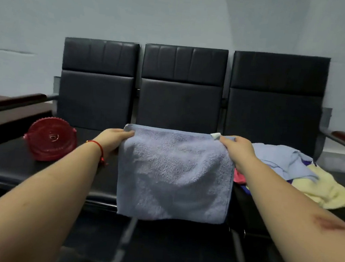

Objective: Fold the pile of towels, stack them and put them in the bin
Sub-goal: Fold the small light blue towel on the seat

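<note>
A light blue towel (174,176) hangs doubled over in the air in front of the middle seat. My left hand (113,138) pinches its top left corner and my right hand (238,150) pinches its top right corner, beside a small white label. On the right seat lies a loose pile of towels (288,171): a blue one on top, a pale yellow one spreading right, a pink one peeking out behind my right forearm. A red round bin (51,140) lies tipped on its side on the left seat.
A row of three black padded seats (180,102) stands against a pale wall. Wooden armrests stick out at both ends of the row. A dark wooden table (8,109) sits at the far left.
</note>
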`<state>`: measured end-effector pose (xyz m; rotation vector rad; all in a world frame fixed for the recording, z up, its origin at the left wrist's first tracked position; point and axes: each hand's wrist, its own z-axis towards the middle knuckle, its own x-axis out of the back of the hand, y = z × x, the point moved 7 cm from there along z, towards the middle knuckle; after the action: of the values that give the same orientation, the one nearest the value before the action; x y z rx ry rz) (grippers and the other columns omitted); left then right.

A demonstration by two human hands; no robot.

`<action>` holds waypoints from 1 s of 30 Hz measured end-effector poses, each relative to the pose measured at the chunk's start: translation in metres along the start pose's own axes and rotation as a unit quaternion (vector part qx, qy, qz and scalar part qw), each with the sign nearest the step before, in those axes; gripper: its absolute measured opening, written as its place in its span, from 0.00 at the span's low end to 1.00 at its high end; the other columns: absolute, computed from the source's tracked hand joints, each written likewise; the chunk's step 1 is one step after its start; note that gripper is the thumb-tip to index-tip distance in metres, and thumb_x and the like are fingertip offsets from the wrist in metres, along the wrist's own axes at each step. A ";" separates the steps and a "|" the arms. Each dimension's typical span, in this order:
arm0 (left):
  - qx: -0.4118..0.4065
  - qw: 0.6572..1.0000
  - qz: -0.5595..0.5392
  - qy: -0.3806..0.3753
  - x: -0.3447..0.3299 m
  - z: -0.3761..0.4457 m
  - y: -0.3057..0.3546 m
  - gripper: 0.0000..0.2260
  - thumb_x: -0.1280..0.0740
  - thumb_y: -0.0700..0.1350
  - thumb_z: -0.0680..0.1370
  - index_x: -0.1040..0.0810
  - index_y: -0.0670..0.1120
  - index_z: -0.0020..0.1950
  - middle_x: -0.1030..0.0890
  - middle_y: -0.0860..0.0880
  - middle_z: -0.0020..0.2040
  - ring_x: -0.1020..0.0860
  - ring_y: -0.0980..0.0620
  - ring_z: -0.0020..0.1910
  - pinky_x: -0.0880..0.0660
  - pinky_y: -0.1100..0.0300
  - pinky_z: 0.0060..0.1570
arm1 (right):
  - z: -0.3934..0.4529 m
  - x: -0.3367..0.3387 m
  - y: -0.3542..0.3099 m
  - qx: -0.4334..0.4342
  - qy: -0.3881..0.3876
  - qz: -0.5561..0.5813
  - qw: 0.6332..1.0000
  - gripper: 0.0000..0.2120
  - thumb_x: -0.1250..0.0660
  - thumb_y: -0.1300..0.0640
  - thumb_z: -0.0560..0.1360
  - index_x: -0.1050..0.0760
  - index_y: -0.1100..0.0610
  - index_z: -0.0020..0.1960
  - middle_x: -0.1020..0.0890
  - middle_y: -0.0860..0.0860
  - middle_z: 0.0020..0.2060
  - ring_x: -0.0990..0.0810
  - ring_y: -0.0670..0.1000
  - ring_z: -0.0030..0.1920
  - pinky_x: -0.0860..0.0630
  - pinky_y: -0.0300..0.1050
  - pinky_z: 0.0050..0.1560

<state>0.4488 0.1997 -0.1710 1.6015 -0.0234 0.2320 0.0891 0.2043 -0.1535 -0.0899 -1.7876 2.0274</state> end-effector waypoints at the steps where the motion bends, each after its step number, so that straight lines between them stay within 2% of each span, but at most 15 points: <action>1: -0.003 1.000 0.003 0.002 0.004 -0.003 0.001 0.08 0.29 0.47 0.74 0.17 0.43 0.48 0.17 0.40 0.50 0.20 0.40 0.53 0.26 0.43 0.60 | -0.001 0.001 -0.005 0.012 0.001 -0.021 1.000 0.06 0.33 0.55 0.75 0.21 0.55 0.42 0.18 0.56 0.46 0.23 0.53 0.46 0.27 0.45 0.47; 4: -0.007 0.999 0.033 0.004 0.012 -0.003 -0.008 0.08 0.29 0.48 0.74 0.17 0.46 0.49 0.16 0.42 0.49 0.19 0.41 0.52 0.25 0.42 0.59 | 0.000 -0.004 -0.005 0.043 -0.004 -0.122 0.992 0.10 0.40 0.58 0.79 0.20 0.60 0.50 0.19 0.57 0.48 0.23 0.57 0.48 0.32 0.43 0.44; 7: -0.008 0.992 0.124 0.023 0.015 0.003 -0.026 0.04 0.29 0.47 0.73 0.17 0.47 0.43 0.17 0.46 0.43 0.20 0.47 0.46 0.23 0.51 0.54 | -0.001 -0.017 0.005 0.071 -0.038 -0.244 0.966 0.14 0.42 0.59 0.79 0.20 0.63 0.51 0.18 0.59 0.50 0.22 0.62 0.52 0.33 0.44 0.42; 10: -0.001 0.976 0.212 0.051 0.016 0.012 -0.040 0.07 0.31 0.45 0.76 0.21 0.48 0.37 0.25 0.51 0.31 0.29 0.54 0.32 0.31 0.60 0.36 | -0.001 -0.024 0.016 0.076 -0.059 -0.395 0.914 0.13 0.40 0.52 0.79 0.19 0.57 0.48 0.18 0.55 0.44 0.21 0.59 0.49 0.31 0.44 0.40; 13: 0.068 0.987 0.142 0.031 0.008 0.031 -0.071 0.13 0.35 0.40 0.78 0.27 0.46 0.33 0.30 0.50 0.24 0.34 0.55 0.20 0.37 0.68 0.21 | 0.012 -0.035 0.030 0.045 -0.080 -0.438 0.894 0.14 0.42 0.52 0.80 0.23 0.58 0.46 0.20 0.55 0.39 0.23 0.56 0.41 0.33 0.41 0.37; 14: 0.092 0.989 0.113 0.026 0.003 0.037 -0.080 0.13 0.37 0.38 0.79 0.28 0.44 0.34 0.29 0.50 0.23 0.34 0.56 0.16 0.36 0.69 0.19 | 0.019 -0.042 0.039 0.015 -0.092 -0.406 0.909 0.12 0.43 0.54 0.81 0.24 0.59 0.48 0.21 0.56 0.36 0.24 0.55 0.36 0.32 0.40 0.34; 16: 0.136 0.989 0.063 0.017 -0.006 0.050 -0.095 0.09 0.41 0.38 0.81 0.27 0.44 0.42 0.23 0.50 0.23 0.31 0.58 0.16 0.29 0.66 0.21 | 0.030 -0.054 0.064 -0.104 -0.121 -0.258 0.953 0.11 0.48 0.58 0.83 0.30 0.62 0.51 0.22 0.56 0.30 0.25 0.53 0.26 0.32 0.37 0.24; 18: 0.168 0.986 -0.003 -0.001 -0.018 0.065 -0.107 0.07 0.47 0.38 0.83 0.30 0.44 0.55 0.18 0.46 0.32 0.23 0.54 0.25 0.24 0.61 0.29 | 0.035 -0.069 0.087 -0.215 -0.160 -0.126 0.955 0.13 0.52 0.57 0.84 0.32 0.65 0.53 0.20 0.57 0.31 0.22 0.52 0.24 0.28 0.37 0.21; 19: 0.173 0.985 -0.029 -0.009 -0.023 0.072 -0.111 0.09 0.49 0.38 0.83 0.32 0.44 0.58 0.18 0.44 0.38 0.22 0.51 0.31 0.24 0.59 0.34 | 0.040 -0.076 0.096 -0.240 -0.175 -0.094 0.950 0.15 0.52 0.57 0.84 0.31 0.66 0.56 0.19 0.58 0.37 0.20 0.51 0.26 0.25 0.38 0.23; 21: 0.157 0.986 -0.039 -0.028 -0.032 0.085 -0.115 0.11 0.49 0.35 0.82 0.29 0.41 0.58 0.19 0.42 0.47 0.21 0.50 0.38 0.24 0.57 0.40 | 0.055 -0.086 0.110 -0.251 -0.174 -0.054 0.951 0.14 0.47 0.58 0.83 0.28 0.64 0.60 0.20 0.59 0.51 0.19 0.53 0.37 0.23 0.43 0.31; 23: 0.139 0.988 -0.056 -0.034 -0.041 0.100 -0.117 0.12 0.46 0.33 0.81 0.27 0.40 0.59 0.20 0.43 0.50 0.21 0.52 0.42 0.24 0.58 0.44 | 0.074 -0.097 0.120 -0.245 -0.150 0.000 0.958 0.13 0.42 0.55 0.82 0.28 0.61 0.62 0.22 0.58 0.58 0.20 0.54 0.45 0.23 0.45 0.36; 25: 0.145 0.981 -0.128 -0.011 -0.046 0.112 -0.119 0.12 0.46 0.36 0.80 0.27 0.39 0.60 0.21 0.44 0.47 0.23 0.50 0.44 0.26 0.56 0.47 | 0.088 -0.104 0.127 -0.245 -0.119 0.056 0.961 0.16 0.43 0.49 0.82 0.30 0.58 0.64 0.23 0.55 0.57 0.21 0.54 0.48 0.23 0.47 0.40; 26: 0.159 0.972 -0.176 0.006 -0.048 0.118 -0.121 0.12 0.47 0.39 0.80 0.26 0.39 0.57 0.20 0.44 0.44 0.23 0.48 0.44 0.27 0.55 0.47 | 0.094 -0.108 0.130 -0.246 -0.107 0.081 0.960 0.17 0.43 0.46 0.81 0.29 0.57 0.62 0.22 0.54 0.55 0.21 0.53 0.48 0.23 0.46 0.41; 28: 0.172 0.956 -0.238 0.025 -0.051 0.126 -0.120 0.13 0.46 0.45 0.80 0.24 0.41 0.47 0.18 0.45 0.37 0.22 0.46 0.43 0.27 0.55 0.46 | 0.102 -0.111 0.131 -0.242 -0.083 0.130 0.958 0.17 0.44 0.44 0.81 0.27 0.57 0.54 0.21 0.54 0.49 0.20 0.52 0.45 0.23 0.45 0.40; 30: 0.168 0.954 -0.246 0.031 -0.051 0.129 -0.121 0.13 0.43 0.49 0.81 0.24 0.42 0.44 0.19 0.45 0.39 0.21 0.46 0.43 0.26 0.55 0.44 | 0.105 -0.109 0.134 -0.237 -0.058 0.153 0.958 0.14 0.43 0.46 0.81 0.28 0.56 0.46 0.20 0.53 0.46 0.20 0.52 0.44 0.24 0.44 0.39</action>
<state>0.4350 0.0715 -0.3018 1.8787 0.4814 -0.1096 0.1166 0.0581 -0.2896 -0.4211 -2.4333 1.7739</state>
